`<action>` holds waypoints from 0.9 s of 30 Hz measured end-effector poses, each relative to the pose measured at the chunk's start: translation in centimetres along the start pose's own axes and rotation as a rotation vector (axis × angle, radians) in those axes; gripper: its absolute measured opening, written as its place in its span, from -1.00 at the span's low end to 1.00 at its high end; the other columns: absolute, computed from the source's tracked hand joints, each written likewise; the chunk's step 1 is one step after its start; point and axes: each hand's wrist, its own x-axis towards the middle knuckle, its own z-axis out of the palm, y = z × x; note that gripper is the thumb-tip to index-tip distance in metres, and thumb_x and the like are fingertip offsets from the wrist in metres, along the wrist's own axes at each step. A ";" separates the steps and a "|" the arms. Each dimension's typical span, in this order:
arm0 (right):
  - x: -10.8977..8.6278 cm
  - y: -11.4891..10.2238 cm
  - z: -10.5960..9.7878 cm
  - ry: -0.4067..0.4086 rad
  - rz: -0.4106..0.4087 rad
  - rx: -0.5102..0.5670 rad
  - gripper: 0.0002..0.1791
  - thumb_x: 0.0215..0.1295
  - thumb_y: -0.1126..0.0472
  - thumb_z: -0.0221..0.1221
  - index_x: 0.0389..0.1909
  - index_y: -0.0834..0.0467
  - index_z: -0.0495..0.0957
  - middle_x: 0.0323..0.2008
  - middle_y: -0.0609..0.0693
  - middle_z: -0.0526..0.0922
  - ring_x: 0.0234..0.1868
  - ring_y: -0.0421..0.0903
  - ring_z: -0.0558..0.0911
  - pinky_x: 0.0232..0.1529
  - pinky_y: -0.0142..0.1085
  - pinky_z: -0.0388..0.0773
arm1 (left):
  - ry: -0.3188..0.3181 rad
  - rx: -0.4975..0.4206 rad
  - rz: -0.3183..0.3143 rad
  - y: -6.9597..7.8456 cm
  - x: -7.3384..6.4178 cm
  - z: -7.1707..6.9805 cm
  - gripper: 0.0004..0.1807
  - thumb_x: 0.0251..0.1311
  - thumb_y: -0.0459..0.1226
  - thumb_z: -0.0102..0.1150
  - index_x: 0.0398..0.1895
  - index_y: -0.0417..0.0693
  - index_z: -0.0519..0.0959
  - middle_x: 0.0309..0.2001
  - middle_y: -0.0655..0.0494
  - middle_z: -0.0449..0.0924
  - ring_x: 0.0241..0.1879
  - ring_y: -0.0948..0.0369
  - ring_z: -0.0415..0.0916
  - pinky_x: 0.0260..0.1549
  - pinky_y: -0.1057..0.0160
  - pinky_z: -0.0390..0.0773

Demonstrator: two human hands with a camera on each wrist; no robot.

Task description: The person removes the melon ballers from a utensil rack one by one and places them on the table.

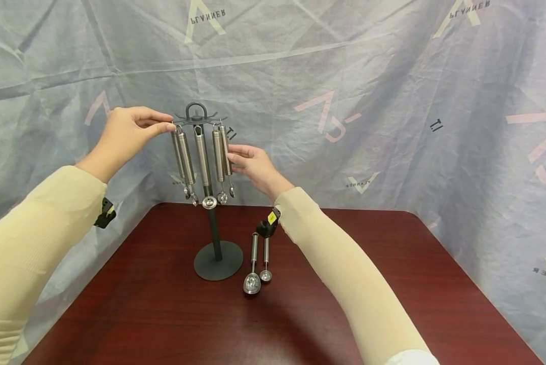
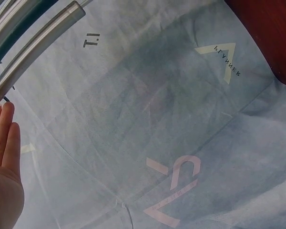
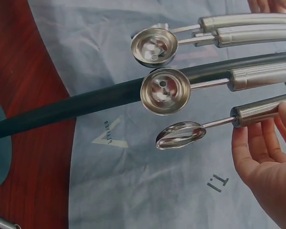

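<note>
Steel measuring spoons hang bowl-down by their handle ends from a dark hanging rack (image 1: 215,223). At the rack's upper left, my left hand (image 1: 129,129) pinches the end of a hook arm with thumb and fingertips. Its fingers lie right beside the top of the leftmost spoon handle (image 2: 38,50). On the other side, my right hand (image 1: 257,165) grips the rightmost measuring spoon (image 3: 181,135) by its handle, thumb in front and fingers behind. Other hanging spoons (image 3: 166,90) show their round bowls in the right wrist view.
Two more steel spoons, a larger one (image 1: 252,283) and a smaller one (image 1: 266,276), lie on the red-brown table (image 1: 346,284) right of the rack's round base (image 1: 204,271). A grey printed cloth (image 1: 273,76) hangs behind the table.
</note>
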 end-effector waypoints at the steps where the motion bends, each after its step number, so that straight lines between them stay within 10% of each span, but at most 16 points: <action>1: 0.0 0.0 0.0 0.001 -0.004 -0.004 -0.59 0.36 0.41 0.11 0.21 0.34 0.46 0.19 0.25 0.54 0.14 0.04 0.59 0.13 -0.21 0.55 | 0.000 0.000 -0.002 0.0 0.0 0.0 -0.52 0.12 0.06 0.34 -0.02 -0.05 0.69 -0.48 0.77 0.56 -0.29 0.65 0.49 -0.26 0.52 0.36; 8: -0.4 -0.3 -0.2 0.040 -0.035 -0.025 -0.64 0.32 0.40 0.16 0.14 0.35 0.52 -0.09 0.13 0.66 -0.25 -0.21 0.62 -0.05 -0.27 0.62 | 0.004 -0.012 -0.032 0.0 -0.1 0.1 -0.51 0.06 0.08 0.38 -0.04 -0.02 0.71 -0.47 0.73 0.59 -0.30 0.62 0.51 -0.26 0.52 0.37; 27: -0.9 0.8 -1.6 0.136 0.000 -0.038 -0.65 0.32 0.36 0.19 0.11 0.30 0.54 -0.20 -0.02 0.62 -0.22 -0.21 0.58 -0.04 -0.27 0.61 | -0.110 -0.048 -0.074 0.2 0.4 -0.3 -0.37 0.07 0.10 0.35 0.19 0.05 0.56 -0.29 0.63 0.65 -0.17 0.65 0.48 0.03 0.33 0.32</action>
